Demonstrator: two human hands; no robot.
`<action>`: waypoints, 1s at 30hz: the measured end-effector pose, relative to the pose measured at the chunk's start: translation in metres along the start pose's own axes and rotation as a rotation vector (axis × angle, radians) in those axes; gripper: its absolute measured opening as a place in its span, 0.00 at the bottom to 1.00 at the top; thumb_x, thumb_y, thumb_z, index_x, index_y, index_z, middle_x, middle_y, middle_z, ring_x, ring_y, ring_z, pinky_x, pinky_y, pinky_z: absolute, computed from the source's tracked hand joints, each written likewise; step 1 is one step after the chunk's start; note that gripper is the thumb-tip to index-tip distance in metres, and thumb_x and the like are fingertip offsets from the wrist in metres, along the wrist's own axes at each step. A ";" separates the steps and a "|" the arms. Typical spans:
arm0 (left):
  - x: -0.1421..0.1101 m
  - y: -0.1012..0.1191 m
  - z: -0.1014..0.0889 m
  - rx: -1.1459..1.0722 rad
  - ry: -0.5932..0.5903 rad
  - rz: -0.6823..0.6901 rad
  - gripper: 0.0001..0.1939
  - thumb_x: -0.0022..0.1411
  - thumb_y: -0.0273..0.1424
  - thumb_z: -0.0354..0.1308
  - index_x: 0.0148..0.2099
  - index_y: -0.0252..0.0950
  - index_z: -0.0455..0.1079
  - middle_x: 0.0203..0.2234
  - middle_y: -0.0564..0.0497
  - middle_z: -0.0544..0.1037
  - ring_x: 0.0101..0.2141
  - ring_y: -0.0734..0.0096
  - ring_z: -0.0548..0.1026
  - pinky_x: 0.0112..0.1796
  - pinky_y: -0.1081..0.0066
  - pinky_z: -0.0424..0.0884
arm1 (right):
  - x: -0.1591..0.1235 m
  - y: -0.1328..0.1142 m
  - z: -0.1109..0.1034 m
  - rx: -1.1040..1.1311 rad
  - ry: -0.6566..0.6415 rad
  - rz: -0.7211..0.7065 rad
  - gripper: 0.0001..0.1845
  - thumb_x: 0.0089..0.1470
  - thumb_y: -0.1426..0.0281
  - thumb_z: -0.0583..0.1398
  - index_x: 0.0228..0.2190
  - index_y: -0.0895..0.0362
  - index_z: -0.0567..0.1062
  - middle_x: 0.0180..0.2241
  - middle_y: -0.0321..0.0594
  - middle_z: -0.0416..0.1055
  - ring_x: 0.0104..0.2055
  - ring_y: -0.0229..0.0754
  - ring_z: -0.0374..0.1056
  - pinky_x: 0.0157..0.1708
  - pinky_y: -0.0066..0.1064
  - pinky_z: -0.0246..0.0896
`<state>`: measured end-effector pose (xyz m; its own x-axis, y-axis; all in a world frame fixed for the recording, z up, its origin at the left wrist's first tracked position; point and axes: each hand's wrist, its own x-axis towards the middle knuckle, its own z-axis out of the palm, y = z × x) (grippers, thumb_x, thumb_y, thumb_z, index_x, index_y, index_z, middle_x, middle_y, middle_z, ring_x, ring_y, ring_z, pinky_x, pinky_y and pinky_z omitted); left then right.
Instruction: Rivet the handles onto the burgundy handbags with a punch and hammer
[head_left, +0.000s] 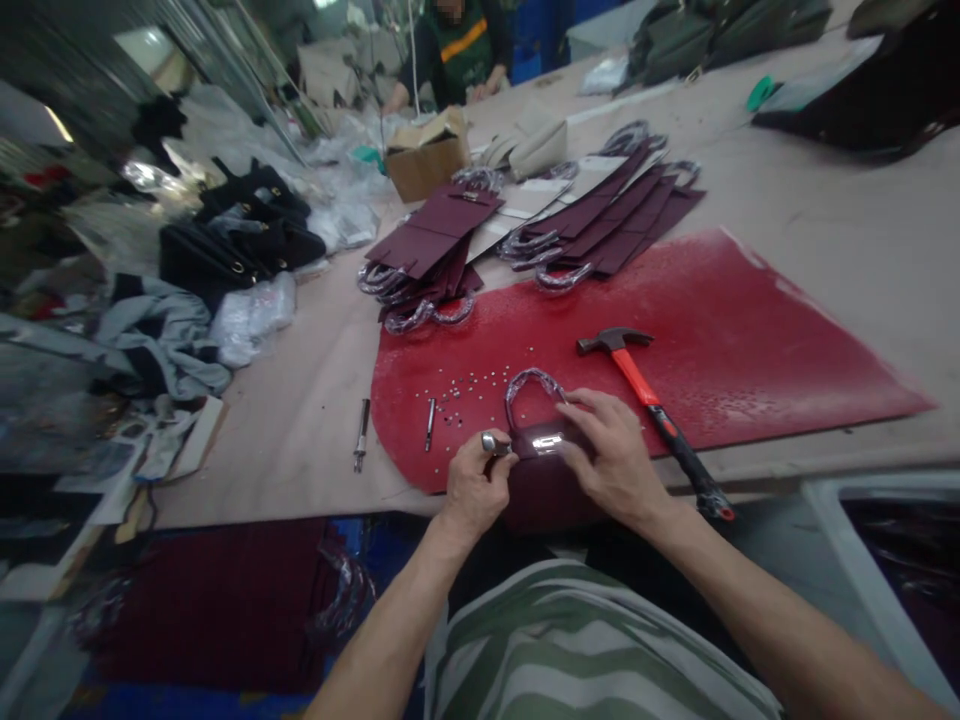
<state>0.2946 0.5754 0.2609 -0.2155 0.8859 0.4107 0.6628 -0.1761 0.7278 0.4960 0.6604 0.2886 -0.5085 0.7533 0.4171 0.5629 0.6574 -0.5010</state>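
Observation:
A burgundy bag panel [551, 500] lies at the table's front edge, its plastic-wrapped loop handle [529, 378] pointing away from me. A shiny metal plate [546, 443] sits on the panel below the handle. My left hand [480, 478] is closed in a pinch at the panel's left edge. Across its fingers shows a short, bright metal piece [493, 443]; whether worn or held, I cannot tell. My right hand [611, 450] has its fingers apart, the index at the handle's right end and the thumb beside the plate.
The red mat [750, 330] carries a claw hammer [637, 385], a thin metal punch [430, 425] and scattered small metal bits [454, 395]. Another punch [361, 435] lies left. Behind are stacked burgundy panels [439, 230] and a cardboard box [427, 165]. A person [461, 50] is across the table.

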 end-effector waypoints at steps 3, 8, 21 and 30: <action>-0.003 -0.001 0.003 0.018 0.023 0.016 0.08 0.61 0.25 0.59 0.44 0.37 0.74 0.38 0.45 0.81 0.41 0.61 0.80 0.47 0.60 0.76 | 0.002 0.023 -0.032 -0.327 0.056 0.199 0.19 0.60 0.65 0.56 0.50 0.60 0.72 0.53 0.56 0.67 0.53 0.60 0.64 0.48 0.50 0.61; -0.006 -0.003 0.005 0.025 0.056 0.007 0.10 0.61 0.25 0.59 0.46 0.38 0.74 0.43 0.44 0.82 0.45 0.59 0.80 0.50 0.56 0.75 | 0.009 0.060 -0.056 -0.499 -0.350 0.547 0.14 0.57 0.62 0.56 0.39 0.59 0.71 0.38 0.54 0.70 0.38 0.57 0.69 0.34 0.43 0.60; -0.001 0.001 0.015 -0.247 0.064 -0.023 0.10 0.60 0.22 0.57 0.43 0.39 0.74 0.40 0.48 0.81 0.43 0.64 0.80 0.54 0.56 0.73 | 0.047 0.023 -0.066 0.763 -0.324 1.005 0.10 0.51 0.63 0.57 0.27 0.54 0.62 0.21 0.29 0.54 0.17 0.31 0.47 0.15 0.24 0.46; -0.003 -0.002 0.015 -0.274 0.065 -0.060 0.06 0.61 0.24 0.57 0.40 0.37 0.73 0.40 0.46 0.81 0.43 0.62 0.79 0.50 0.60 0.75 | 0.026 -0.063 -0.124 0.085 -0.034 0.141 0.19 0.63 0.52 0.51 0.27 0.51 0.64 0.17 0.34 0.62 0.17 0.38 0.57 0.18 0.31 0.47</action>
<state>0.3045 0.5793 0.2503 -0.2997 0.8704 0.3906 0.4307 -0.2419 0.8695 0.5277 0.6409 0.4251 -0.4509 0.8358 0.3132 0.5736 0.5402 -0.6158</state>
